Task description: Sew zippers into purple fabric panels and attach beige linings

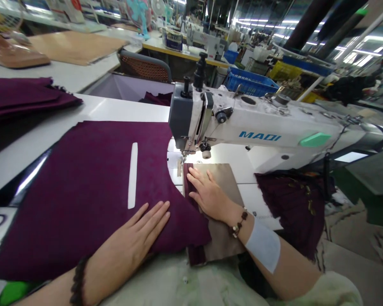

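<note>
My left hand (137, 242) lies flat on a large maroon fabric piece (92, 182), fingers stretched toward the sewing machine. A narrow white strip (132, 175) rests on that fabric, just beyond my fingertips. Under my right hand (210, 193) is a beige fabric piece (225, 174) with a maroon band along its left edge; the palm is down and the fingers are spread. The edge of this piece reaches the needle area of a white sewing machine (258, 123). The maroon fabric overlaps part of the beige piece near my body.
A stack of folded maroon fabric (25, 100) sits at the left. More maroon cloth (293, 204) hangs off the table at the right, near beige pieces (360, 259). Behind the machine are a blue crate (249, 81) and a chair (145, 66).
</note>
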The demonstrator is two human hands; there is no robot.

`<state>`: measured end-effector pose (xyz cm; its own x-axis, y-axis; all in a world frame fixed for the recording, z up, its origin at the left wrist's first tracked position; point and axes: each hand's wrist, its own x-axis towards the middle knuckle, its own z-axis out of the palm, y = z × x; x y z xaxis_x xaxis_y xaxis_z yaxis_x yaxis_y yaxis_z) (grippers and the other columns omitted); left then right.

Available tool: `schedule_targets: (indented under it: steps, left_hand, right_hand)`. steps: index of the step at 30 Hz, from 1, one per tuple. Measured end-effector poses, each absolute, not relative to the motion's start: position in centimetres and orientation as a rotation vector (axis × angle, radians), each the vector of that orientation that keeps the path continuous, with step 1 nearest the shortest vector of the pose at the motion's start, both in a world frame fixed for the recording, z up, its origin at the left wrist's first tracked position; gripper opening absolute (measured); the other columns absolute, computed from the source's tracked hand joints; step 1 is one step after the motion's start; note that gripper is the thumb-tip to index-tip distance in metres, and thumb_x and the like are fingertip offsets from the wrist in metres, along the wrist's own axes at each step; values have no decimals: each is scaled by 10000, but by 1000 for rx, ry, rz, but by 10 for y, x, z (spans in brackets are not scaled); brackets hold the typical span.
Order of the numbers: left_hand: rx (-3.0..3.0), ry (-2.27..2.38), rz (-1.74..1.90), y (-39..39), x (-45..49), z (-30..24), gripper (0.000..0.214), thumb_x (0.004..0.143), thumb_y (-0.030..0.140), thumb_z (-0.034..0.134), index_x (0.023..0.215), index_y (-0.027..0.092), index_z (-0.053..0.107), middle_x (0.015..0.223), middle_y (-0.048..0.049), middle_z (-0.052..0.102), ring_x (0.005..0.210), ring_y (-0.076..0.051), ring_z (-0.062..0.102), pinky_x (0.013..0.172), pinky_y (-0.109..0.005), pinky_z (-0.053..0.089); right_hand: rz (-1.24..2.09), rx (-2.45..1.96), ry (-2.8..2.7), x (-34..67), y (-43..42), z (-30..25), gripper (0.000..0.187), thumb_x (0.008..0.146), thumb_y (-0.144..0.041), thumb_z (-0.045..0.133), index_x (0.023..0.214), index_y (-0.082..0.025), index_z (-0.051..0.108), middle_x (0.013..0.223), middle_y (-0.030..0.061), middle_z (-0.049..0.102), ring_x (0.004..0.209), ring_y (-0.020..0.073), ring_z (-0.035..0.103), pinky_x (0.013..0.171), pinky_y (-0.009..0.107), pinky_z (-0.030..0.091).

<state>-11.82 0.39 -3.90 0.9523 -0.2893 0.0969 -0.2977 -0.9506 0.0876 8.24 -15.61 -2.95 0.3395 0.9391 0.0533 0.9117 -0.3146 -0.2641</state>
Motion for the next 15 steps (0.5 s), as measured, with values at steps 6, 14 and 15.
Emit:
schedule_targets:
  steps: [6,14,15]
  left_hand:
    - [2727,-301,-41,29,-109,-1,517,890,187,386,1386,305,296,1440,9,323,1278,-197,379,1052,-374,346]
    - [2424,-253,-261,10,-47,41,417,906,282,347,1299,201,462,1362,-21,449,1243,-179,430,1056,-341,337]
    - [2409,-252,-272,7,-40,41,417,903,287,348,1285,184,477,1351,-34,462,1234,-178,442,1052,-336,342]
  right_hand:
    - [165,-2390,-1717,78,-162,-35,478,899,-213,368,1364,-108,335,1459,105,235,1361,194,177,1107,489,173]
    - [-127,-2414,-1875,76,-168,-56,487,916,-187,298,1401,-148,293,1462,122,216,1365,268,144,1095,546,168]
    - [-156,-2396,-1911,76,-169,-57,483,919,-182,290,1402,-162,292,1460,119,226,1362,283,145,1086,564,170]
